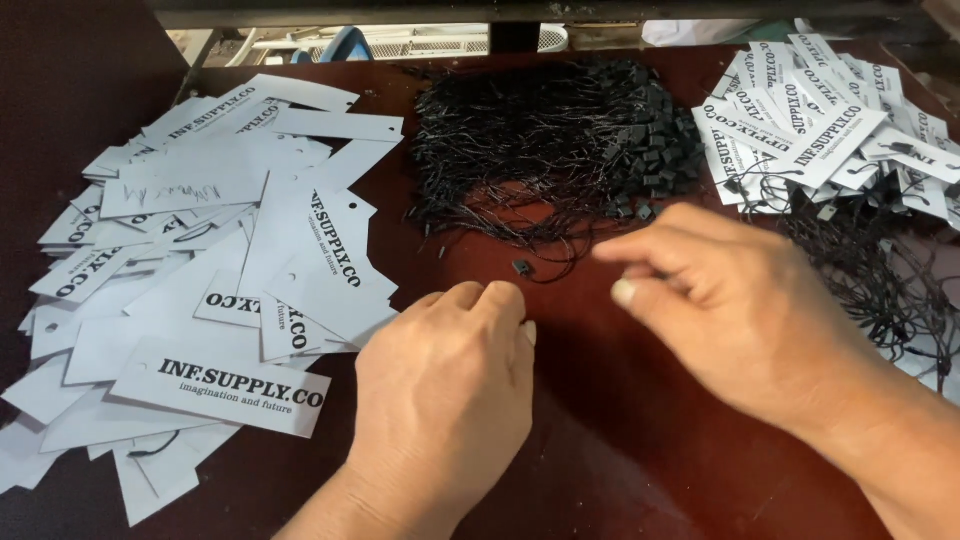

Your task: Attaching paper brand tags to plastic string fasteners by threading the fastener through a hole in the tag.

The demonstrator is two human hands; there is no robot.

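Both hands are down low over the dark red worktop [620, 440], so going left to right: a big loose spread of white paper tags [200, 290] with no strings on them lies fanned out on the far left. Next comes the left hand [450, 385], fingers curled under and knuckles up — can't tell if it's pinching anything. Just above and between the hands sits one loose black string loop with its little clasp [522, 267], pulled clear of the tangled heap of black strings [545, 140] behind it. The right hand [735, 315] has thumb and fingers drawn together near that loop, a bit blurred, apparently empty. Far right — a pile of tags already strung [820, 130]. Looks like the picking-a-string stage; threading it would call for a fresh tag from the left.
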